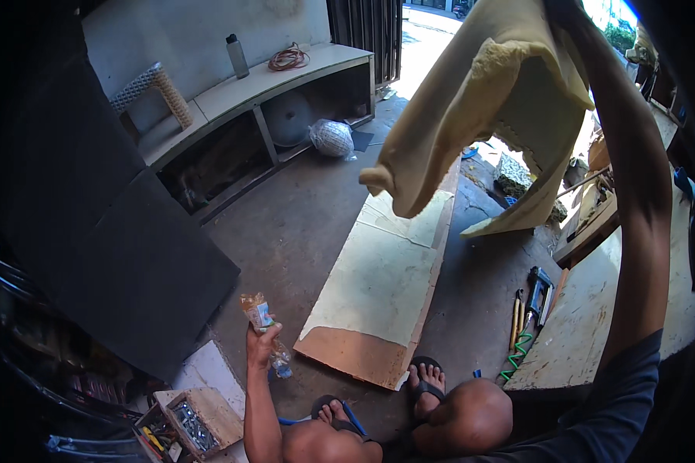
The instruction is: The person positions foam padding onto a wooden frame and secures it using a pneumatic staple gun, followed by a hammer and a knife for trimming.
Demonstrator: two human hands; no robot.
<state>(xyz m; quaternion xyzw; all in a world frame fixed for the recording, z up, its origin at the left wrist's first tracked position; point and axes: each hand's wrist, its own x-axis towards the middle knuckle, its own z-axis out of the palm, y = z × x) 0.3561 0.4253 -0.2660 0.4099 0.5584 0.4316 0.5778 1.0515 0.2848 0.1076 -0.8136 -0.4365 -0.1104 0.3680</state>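
The person sat low over the concrete floor (301, 224), sandalled feet by the near end of a long board (378, 293) that lay flat, its top covered with pale foam except for a bare brown strip at the near corner. The right arm reached straight up and held a large sheet of yellow foam (471, 108) overhead, so that it hung folded and drooping above the board's far end; the right hand (571, 11) was at the top edge of the view, and how its grip closed on the sheet I cannot tell. The left hand (261, 347) was down by the knee, fingers wrapped around a small plastic bottle (264, 328). This looked like the lifting step of padding the board, the foam raised clear. The next move would call for bringing the sheet down square and flat, without creases, probably with both hands.
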